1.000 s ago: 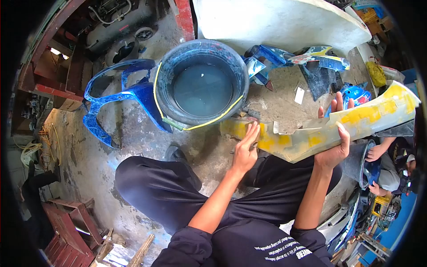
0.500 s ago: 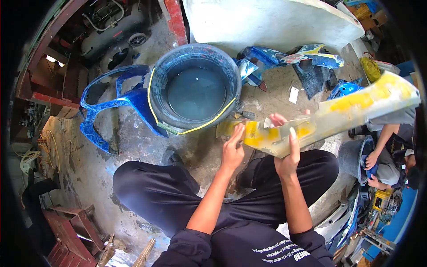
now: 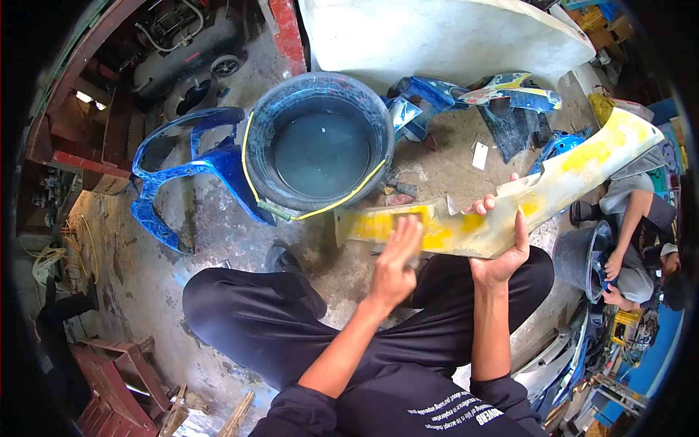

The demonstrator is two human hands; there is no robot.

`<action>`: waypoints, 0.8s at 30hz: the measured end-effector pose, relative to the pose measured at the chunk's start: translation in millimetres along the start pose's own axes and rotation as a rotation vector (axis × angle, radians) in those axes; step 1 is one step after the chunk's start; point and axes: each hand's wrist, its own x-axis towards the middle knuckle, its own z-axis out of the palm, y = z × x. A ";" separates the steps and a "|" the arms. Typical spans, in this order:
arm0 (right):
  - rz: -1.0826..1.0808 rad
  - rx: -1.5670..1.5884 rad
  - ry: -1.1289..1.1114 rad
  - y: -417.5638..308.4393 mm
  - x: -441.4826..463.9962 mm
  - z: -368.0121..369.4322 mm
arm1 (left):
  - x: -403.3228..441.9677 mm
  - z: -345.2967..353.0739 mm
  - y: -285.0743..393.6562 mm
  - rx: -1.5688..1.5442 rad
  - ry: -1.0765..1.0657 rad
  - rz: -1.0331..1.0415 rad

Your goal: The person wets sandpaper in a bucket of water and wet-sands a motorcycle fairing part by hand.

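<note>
A long, whitish vehicle body panel (image 3: 510,207) with yellow patches slants across in front of my knees, its wide end up at the right. My right hand (image 3: 501,255) grips its middle from the near edge, thumb on the near face and fingertips showing at the far edge. My left hand (image 3: 397,266), smeared by motion, presses its fingers on the panel's narrow left part. A small dark piece shows at those fingertips, too blurred to name. Just beyond the panel's left end stands a large black bucket (image 3: 255,156) of cloudy water with a yellow handle.
A blue plastic body frame (image 3: 218,164) lies left of the bucket. Several blue painted panels (image 3: 437,95) lie behind on the concrete floor, near a white tag (image 3: 480,156). At the right, another person (image 3: 633,226) has hands at a smaller black bucket (image 3: 575,258).
The panel has shifted left and tilted more steeply, its right end drawn in. My left hand has moved right and slightly down along its surface. My right hand has moved a little right with its grip.
</note>
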 end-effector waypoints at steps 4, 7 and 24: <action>0.020 0.062 -0.002 -7.3 -4.8 -0.7 | -0.3 -0.8 -5.8 0.036 0.033 -0.015; 0.017 0.088 0.020 -5.2 -6.6 -2.4 | 3.3 1.1 -11.6 0.044 0.113 -0.153; -0.029 0.092 0.070 -8.6 -10.8 -6.1 | 0.7 -2.5 -20.2 0.010 0.113 -0.245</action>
